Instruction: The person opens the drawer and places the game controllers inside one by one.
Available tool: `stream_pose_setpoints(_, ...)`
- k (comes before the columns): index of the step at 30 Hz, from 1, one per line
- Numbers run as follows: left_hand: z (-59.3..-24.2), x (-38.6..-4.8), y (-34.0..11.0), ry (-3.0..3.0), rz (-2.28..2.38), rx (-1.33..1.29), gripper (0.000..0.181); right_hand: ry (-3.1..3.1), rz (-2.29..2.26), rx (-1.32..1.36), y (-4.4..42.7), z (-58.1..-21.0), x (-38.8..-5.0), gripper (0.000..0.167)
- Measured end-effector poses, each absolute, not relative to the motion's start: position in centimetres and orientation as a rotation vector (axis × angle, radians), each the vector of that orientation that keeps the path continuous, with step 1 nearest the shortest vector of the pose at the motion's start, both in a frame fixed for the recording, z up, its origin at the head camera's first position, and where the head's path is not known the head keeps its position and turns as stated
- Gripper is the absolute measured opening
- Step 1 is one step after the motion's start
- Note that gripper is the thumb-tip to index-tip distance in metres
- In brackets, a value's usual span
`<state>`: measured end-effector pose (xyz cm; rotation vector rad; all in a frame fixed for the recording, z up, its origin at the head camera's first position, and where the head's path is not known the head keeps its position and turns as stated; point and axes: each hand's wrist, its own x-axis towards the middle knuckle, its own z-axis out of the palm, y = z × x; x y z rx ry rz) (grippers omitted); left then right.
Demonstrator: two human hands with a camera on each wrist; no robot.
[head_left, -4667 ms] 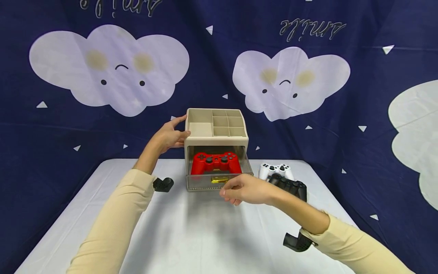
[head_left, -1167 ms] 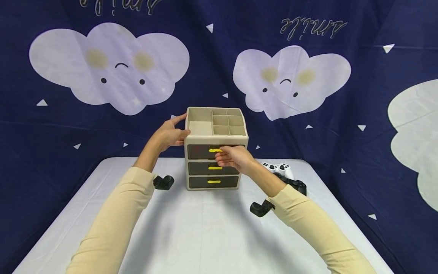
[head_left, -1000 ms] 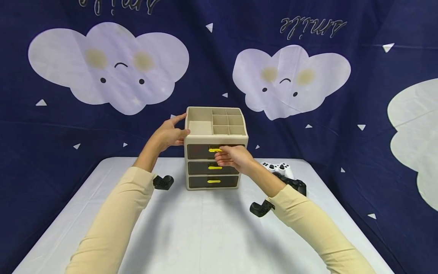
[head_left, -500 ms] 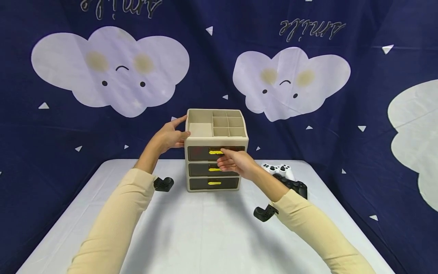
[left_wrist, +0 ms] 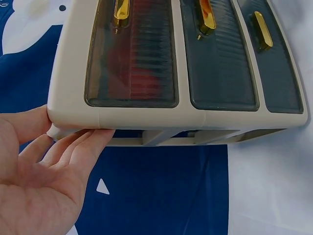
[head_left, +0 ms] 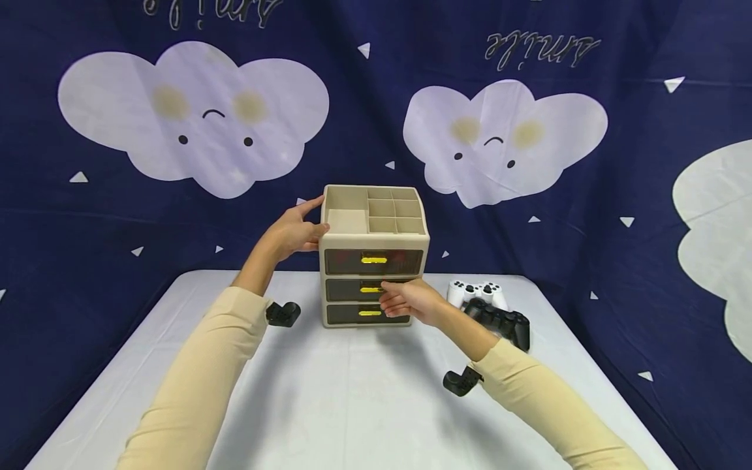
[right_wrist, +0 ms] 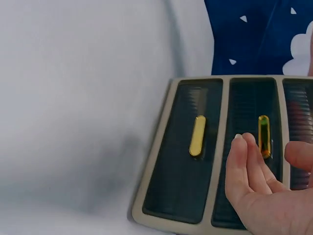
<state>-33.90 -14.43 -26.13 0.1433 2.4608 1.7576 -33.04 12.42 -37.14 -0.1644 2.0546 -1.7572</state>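
Observation:
A cream organizer [head_left: 376, 240] with three dark see-through drawers and gold handles stands at the centre, all drawers closed. My left hand [head_left: 292, 234] holds its upper left side; in the left wrist view the thumb and fingers of that hand [left_wrist: 54, 171] lie on the organizer's edge and side. Red shows dimly through the top drawer [left_wrist: 132, 73]. My right hand [head_left: 418, 301] is at the middle drawer's handle [head_left: 370, 290]. Seen from the right wrist, its fingers and thumb are apart beside that gold handle [right_wrist: 264, 137], with no clear grip on it.
To the right of the organizer, a white game controller [head_left: 478, 293] and a black one [head_left: 499, 321] lie close together on the white table [head_left: 346, 405]. A dark blue cloth with clouds [head_left: 364, 117] hangs behind. Open compartments are on the organizer's top.
The top drawer, pulled out with a red controller in it earliest, is closed. My right hand has moved down from the top handle to the middle one; my left hand stays at the organizer's side.

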Motion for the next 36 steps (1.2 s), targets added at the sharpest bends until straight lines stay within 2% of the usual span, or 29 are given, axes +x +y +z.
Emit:
stream_pose_setpoints(17,-26.2,-34.1,-14.6,2.413,1.805,0.19,0.077,2.018,-1.858,-0.084,10.7,-38.0,-33.6,0.028)
stream_pose_setpoints(36,-26.2,-34.0,-14.7,2.393,1.794,0.194,0.078,2.049,-1.786,-0.12,11.2,-37.8,-32.4,0.03)
